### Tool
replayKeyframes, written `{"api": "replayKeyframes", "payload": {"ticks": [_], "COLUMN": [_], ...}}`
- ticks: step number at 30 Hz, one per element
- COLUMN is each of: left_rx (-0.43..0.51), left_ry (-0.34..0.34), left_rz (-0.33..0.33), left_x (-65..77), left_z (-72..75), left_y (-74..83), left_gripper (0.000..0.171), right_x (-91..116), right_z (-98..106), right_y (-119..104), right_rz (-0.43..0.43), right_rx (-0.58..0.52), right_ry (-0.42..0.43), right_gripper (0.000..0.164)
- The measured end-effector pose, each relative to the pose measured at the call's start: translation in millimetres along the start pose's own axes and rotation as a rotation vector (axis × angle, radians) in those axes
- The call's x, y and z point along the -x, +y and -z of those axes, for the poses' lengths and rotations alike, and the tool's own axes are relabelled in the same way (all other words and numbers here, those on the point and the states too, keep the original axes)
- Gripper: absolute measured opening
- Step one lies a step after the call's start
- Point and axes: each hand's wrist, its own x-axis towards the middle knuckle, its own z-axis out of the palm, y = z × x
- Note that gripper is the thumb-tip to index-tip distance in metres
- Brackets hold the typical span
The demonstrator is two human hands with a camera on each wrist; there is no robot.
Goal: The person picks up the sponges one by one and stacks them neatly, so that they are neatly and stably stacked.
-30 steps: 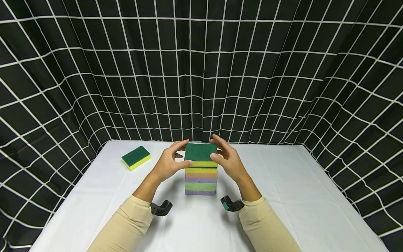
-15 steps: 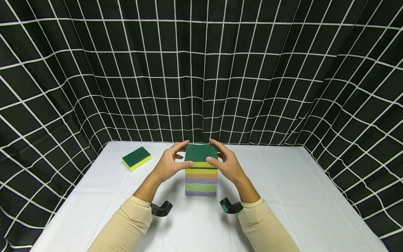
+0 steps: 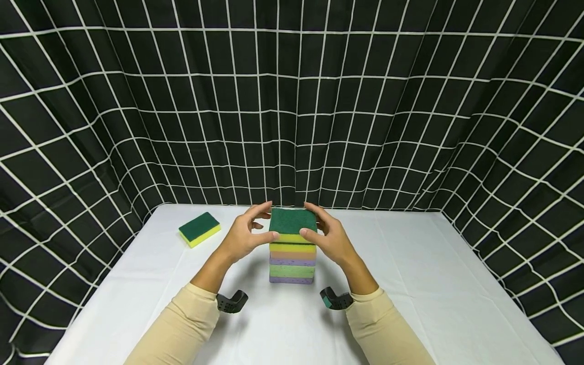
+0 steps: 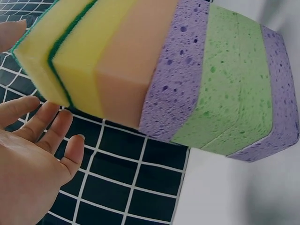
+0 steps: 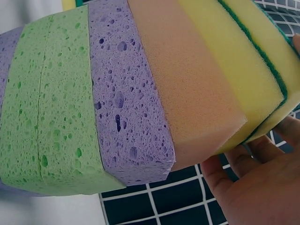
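A stack of sponges (image 3: 292, 262) stands upright on the white table. Its top sponge (image 3: 293, 220) is yellow with a dark green scouring face. Below it come another yellow and green sponge (image 4: 89, 61), a peach layer (image 5: 187, 79), a purple sponge (image 5: 124, 93), green layers (image 4: 232, 75) and purple at the bottom. To the left of the top sponge is my left hand (image 3: 242, 237), fingers spread and relaxed, thumb near the front corner. My right hand (image 3: 334, 238) holds the top sponge at its right end, thumb on the front face, fingers at the side and back.
A separate yellow and green sponge (image 3: 199, 229) lies at the back left of the table (image 3: 401, 274). Black cloth (image 3: 292, 101) with a white grid hangs behind and at both sides. A dark wrist device (image 3: 231, 301) juts from each sleeve.
My right hand has come in, its thumb moving left onto the top sponge's front and its index finger lowering. My left hand has eased slightly left from the stack.
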Motion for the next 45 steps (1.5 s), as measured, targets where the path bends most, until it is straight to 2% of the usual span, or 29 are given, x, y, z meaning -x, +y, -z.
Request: {"api": "replayKeyframes", "payload": {"ticks": [11,22,29,37,41,45], "left_rx": [0.023,0.002,-0.032,-0.116,-0.130,-0.150], "left_ry": [0.100,0.218,0.311,0.442,0.515,0.550], "left_rz": [-0.117,-0.161,-0.157,-0.165,-0.155,-0.113], "left_x": [7.4,19.2,26.5,35.5,39.4,44.6], "left_z": [21.6,53.3,78.1,117.9,133.4,142.1], "left_y": [3.4,12.9,20.0,26.8,27.1,20.5], "left_gripper": [0.062,0.061,0.060,0.062,0.064,0.064], "right_x": [2.2,4.3,4.1,1.8,0.0,-0.7], "right_z": [0.3,0.0,-0.1,-0.6,0.0,0.3], "right_y": [3.9,7.3,8.8,7.6,5.4,4.4], "right_rz": [-0.005,-0.010,-0.020,-0.008,-0.005,-0.009], "right_rx": [-0.014,-0.019,-0.031,-0.031,-0.035,-0.040], "right_ry": [-0.005,-0.010,-0.009,-0.014,-0.011,-0.014], "right_gripper": [0.058,0.059,0.059,0.059,0.059,0.059]}}
